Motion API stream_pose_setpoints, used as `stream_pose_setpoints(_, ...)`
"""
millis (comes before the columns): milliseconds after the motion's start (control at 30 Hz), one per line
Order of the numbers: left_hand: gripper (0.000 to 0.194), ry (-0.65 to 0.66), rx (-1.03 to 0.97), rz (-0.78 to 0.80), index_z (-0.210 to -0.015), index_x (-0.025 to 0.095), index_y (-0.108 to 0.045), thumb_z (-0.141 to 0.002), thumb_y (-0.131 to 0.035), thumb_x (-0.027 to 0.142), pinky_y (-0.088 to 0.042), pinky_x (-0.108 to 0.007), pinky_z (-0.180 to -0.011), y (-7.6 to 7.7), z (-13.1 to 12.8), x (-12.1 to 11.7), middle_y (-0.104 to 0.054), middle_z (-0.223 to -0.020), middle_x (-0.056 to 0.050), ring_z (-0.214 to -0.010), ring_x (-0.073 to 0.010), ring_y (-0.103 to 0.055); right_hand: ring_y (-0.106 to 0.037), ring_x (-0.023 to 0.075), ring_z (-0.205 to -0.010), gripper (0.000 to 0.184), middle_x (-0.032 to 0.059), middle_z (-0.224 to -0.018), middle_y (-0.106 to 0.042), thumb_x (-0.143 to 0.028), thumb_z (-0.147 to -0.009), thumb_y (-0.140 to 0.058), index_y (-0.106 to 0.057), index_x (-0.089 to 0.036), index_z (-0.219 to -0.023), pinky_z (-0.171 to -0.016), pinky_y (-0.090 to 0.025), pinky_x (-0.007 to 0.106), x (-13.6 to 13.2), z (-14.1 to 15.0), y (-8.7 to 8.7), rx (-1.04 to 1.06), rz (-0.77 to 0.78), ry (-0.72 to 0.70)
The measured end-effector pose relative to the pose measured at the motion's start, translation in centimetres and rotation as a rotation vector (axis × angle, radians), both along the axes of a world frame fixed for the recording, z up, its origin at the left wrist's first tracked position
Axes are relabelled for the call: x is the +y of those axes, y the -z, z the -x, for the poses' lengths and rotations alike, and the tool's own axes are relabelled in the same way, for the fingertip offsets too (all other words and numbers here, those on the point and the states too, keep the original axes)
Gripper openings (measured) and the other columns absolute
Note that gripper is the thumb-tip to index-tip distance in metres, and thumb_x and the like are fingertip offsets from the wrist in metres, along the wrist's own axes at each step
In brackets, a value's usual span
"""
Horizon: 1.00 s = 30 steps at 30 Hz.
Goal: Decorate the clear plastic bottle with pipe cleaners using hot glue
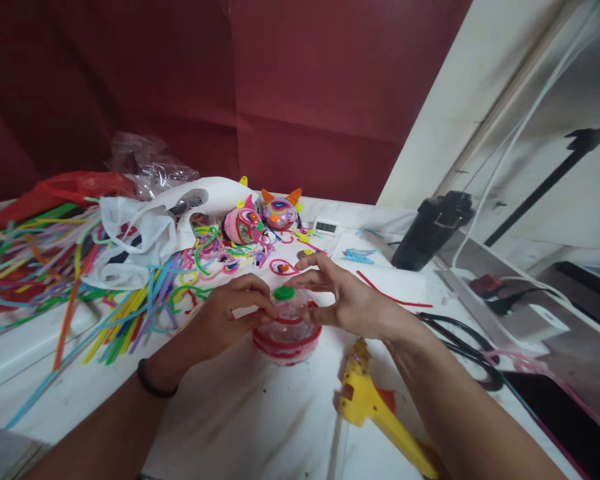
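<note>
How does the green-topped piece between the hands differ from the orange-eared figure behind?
The green-topped piece sits between the left hand and right hand; the orange-eared figure sits behind, untouched. A round green part tops the piece; two orange ears top the figure. Red and pink ring the piece; the figure's front is multicoloured. Both carry bright trim.

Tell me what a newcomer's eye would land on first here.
Most likely the clear, red-banded piece with a green top, between the left hand and right hand on the white table. Next, the orange-eared figure and pink-eared figure behind it. Then the yellow glue gun at the lower right and the heap of colourful fuzzy sticks on the left.
</note>
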<state>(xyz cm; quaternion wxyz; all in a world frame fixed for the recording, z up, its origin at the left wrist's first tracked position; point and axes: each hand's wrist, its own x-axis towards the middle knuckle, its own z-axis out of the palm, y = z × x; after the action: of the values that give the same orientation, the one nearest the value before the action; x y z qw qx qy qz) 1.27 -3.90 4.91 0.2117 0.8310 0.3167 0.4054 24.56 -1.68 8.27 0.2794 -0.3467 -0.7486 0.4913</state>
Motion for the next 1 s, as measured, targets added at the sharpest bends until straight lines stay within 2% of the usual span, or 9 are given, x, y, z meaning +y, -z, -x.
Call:
stream_pose_setpoints(167,0.008,-0.053,0.000,-0.002,-0.082,0.019,-0.070,-0.084,-0.064,0.014,-0.048,-0.025,-0.077,-0.2,-0.6,-0.7,-0.060,-0.089,-0.002,-0.083,-0.0151,-0.061,-0.055,0.0256,-0.119,0.057,0.0097,-0.121,-0.065,-0.002,-0.063,-0.065,-0.042,-0.026,-0.109,-0.080,-0.050,0.036,0.0,0.1,0.1,0.016,0.023,0.012)
stream_pose_setpoints(300,0.004,-0.183,0.002,-0.017,-0.076,0.018,-0.066,-0.079,-0.068,0.017,-0.047,-0.026,-0.073,-0.3,-1.5,-1.4,-0.059,-0.084,-0.001,-0.078,-0.0147,-0.059,-0.057,0.0255,-0.116,0.056,0.0093,-0.122,-0.063,-0.004,-0.064,-0.066,-0.041,-0.027,-0.109,-0.077,-0.050,0.034,0.1,0.1,0.3,0.022,0.024,0.021)
stream_pose_setpoints(433,0.009,-0.307,0.098,-0.074,-0.073,0.017,-0.064,-0.075,-0.073,0.018,-0.045,-0.028,-0.070,-0.2,-2.1,-1.8,-0.060,-0.082,-0.002,-0.076,-0.0168,-0.060,-0.059,0.0251,-0.111,0.055,0.0087,-0.121,-0.063,-0.006,-0.065,-0.066,-0.041,-0.027,-0.109,-0.072,-0.050,0.031,0.2,0.3,0.7,0.016,0.007,0.028)
stream_pose_setpoints(600,0.008,-0.379,0.208,-0.180,-0.071,0.017,-0.062,-0.076,-0.067,0.014,-0.045,-0.030,-0.069,-0.5,-2.3,-2.1,-0.061,-0.078,-0.002,-0.075,-0.0183,-0.061,-0.061,0.0248,-0.106,0.055,0.0081,-0.120,-0.064,-0.007,-0.063,-0.067,-0.041,-0.028,-0.106,-0.062,-0.047,0.025,0.3,0.5,1.2,0.010,-0.015,0.031)
stream_pose_setpoints(867,0.011,-0.454,0.243,-0.265,-0.071,0.019,-0.059,-0.082,-0.061,0.018,-0.047,-0.030,-0.067,0.0,-2.6,-3.0,-0.061,-0.077,-0.003,-0.073,-0.0187,-0.060,-0.062,0.0233,-0.108,0.055,0.0061,-0.117,-0.067,-0.004,-0.062,-0.067,-0.040,-0.028,-0.103,-0.064,-0.048,0.024,0.3,0.7,1.3,0.046,-0.026,0.020)
stream_pose_setpoints(1000,0.007,-0.464,0.191,-0.303,-0.077,0.019,-0.059,-0.083,-0.061,0.017,-0.049,-0.029,-0.069,0.7,-2.6,-3.1,-0.062,-0.080,-0.002,-0.076,-0.0180,-0.062,-0.062,0.0237,-0.111,0.055,0.0068,-0.117,-0.067,-0.007,-0.063,-0.069,-0.040,-0.028,-0.105,-0.072,-0.050,0.028,0.3,0.6,1.4,0.028,-0.061,0.030)
